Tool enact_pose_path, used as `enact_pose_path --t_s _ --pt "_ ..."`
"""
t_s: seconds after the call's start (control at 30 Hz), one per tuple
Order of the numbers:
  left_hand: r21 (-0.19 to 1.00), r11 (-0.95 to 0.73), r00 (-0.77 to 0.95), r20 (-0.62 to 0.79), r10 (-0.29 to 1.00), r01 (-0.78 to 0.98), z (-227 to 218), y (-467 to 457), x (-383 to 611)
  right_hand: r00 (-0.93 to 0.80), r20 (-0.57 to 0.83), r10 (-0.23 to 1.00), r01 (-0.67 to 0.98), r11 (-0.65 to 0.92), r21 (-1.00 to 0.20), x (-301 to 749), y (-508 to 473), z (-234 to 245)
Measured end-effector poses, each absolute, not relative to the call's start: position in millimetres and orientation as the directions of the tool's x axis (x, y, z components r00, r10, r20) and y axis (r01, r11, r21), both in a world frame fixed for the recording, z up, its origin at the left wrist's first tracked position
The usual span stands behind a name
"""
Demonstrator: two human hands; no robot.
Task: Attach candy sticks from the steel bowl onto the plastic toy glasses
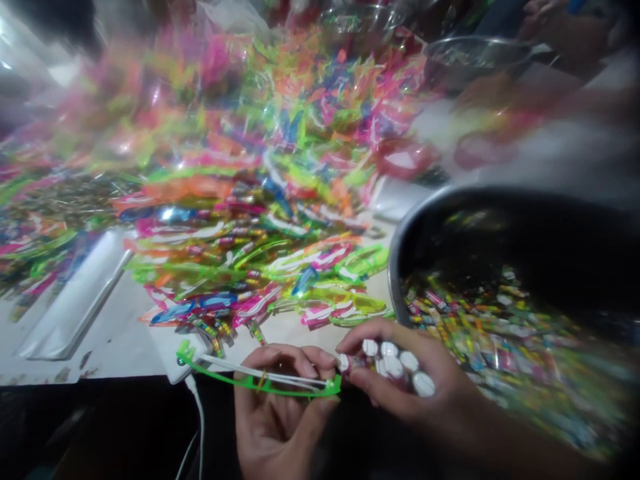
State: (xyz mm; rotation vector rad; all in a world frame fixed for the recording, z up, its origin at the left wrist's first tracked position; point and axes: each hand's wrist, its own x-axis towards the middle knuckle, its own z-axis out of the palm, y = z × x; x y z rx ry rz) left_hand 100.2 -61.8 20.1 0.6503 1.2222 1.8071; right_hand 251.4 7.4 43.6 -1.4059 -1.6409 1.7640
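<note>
My left hand (280,413) is closed around a thin green plastic bow toy (250,381) with a white stick along it, held level near the table's front edge. My right hand (405,380) is closed on a bunch of small pieces with white caps (400,363), and its fingertips pinch one at the bow's right end (340,385). Both hands meet just in front of the metal bowl (400,247).
A big heap of bright plastic bow toys (260,200) covers the table. The metal bowl at right holds several small colourful pieces (480,333). A white tray (75,300) lies at left. Another person's hands (560,27) and more bowls (470,57) are at the far right.
</note>
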Motion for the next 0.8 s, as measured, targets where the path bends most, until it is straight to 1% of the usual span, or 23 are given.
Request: enact_pose_path --t_s 0.13,0.23,0.37,0.43,0.57,0.67,0.73,0.8 --pt "0.937 -0.236 -0.509 0.077 0.857 -0.256 15.1 -60.8 98.8 -0.466 -0.377 0.801 0.447 -0.155 -0.881 252.9 5.6 44.5" --pt "0.943 -0.260 -0.482 0.133 0.866 -0.207 12.9 -56.8 98.0 -0.448 -0.350 0.823 0.477 -0.110 -0.872 255.4 2.4 43.0" --pt "0.940 -0.294 -0.522 0.165 0.837 -0.175 10.5 -51.4 99.8 -0.490 -0.239 0.838 0.465 0.019 -0.885 258.5 0.9 42.2" --pt "0.934 -0.293 -0.528 0.148 0.836 -0.204 7.4 -50.5 100.4 -0.508 -0.218 0.833 0.456 0.046 -0.889 260.1 1.7 43.4" --pt "0.919 -0.241 -0.519 0.047 0.853 -0.313 -0.6 -49.4 100.6 -0.553 -0.254 0.793 0.423 0.004 -0.906 261.9 5.1 47.4" --pt "0.909 -0.235 -0.530 0.018 0.848 -0.344 -4.2 -47.4 102.7 -0.575 -0.274 0.771 0.390 -0.036 -0.920 260.6 8.2 49.2" --pt "0.909 -0.238 -0.553 0.009 0.833 -0.344 -4.6 -47.9 105.7 -0.558 -0.302 0.773 0.370 -0.095 -0.924 259.4 9.6 48.8" --pt "0.915 -0.223 -0.565 -0.007 0.825 -0.336 -3.4 -50.5 108.5 -0.559 -0.346 0.754 0.309 -0.198 -0.930 258.4 10.0 46.6"
